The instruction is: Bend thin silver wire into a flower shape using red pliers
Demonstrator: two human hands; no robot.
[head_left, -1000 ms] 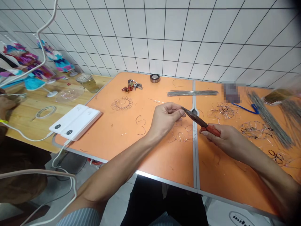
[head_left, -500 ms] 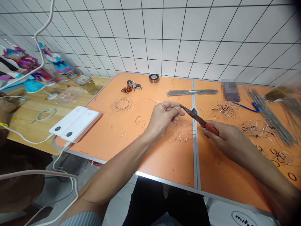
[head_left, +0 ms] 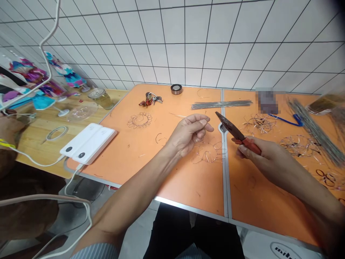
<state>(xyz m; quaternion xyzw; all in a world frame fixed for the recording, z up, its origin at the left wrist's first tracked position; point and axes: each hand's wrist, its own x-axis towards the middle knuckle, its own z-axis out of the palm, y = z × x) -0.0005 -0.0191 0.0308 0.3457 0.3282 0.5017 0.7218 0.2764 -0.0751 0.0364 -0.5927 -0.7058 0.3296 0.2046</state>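
Note:
My left hand (head_left: 192, 131) is closed in a pinch above the orange table, on what looks like a thin wire (head_left: 207, 118) whose tip shows at the fingertips. My right hand (head_left: 254, 153) grips the red handles of a pair of pliers (head_left: 231, 127). The dark jaws point up and left, apart from my left fingers. Below my left hand lies a looped wire piece (head_left: 208, 155). Farther left is a wire ring of small loops (head_left: 139, 120). A bundle of straight wires (head_left: 221, 104) lies behind my hands.
Wire tangles (head_left: 260, 124) and a second wire bundle (head_left: 316, 133) lie at right. A tape roll (head_left: 176, 89) and keys (head_left: 151, 99) are at the back. White power banks (head_left: 88, 144) with cables sit at left. Another person's hand (head_left: 7, 133) shows at the left edge.
The pliers have come away from my left fingertips, and my right hand has moved right with them. My left hand stays almost in place, still pinched. The view has shifted slightly.

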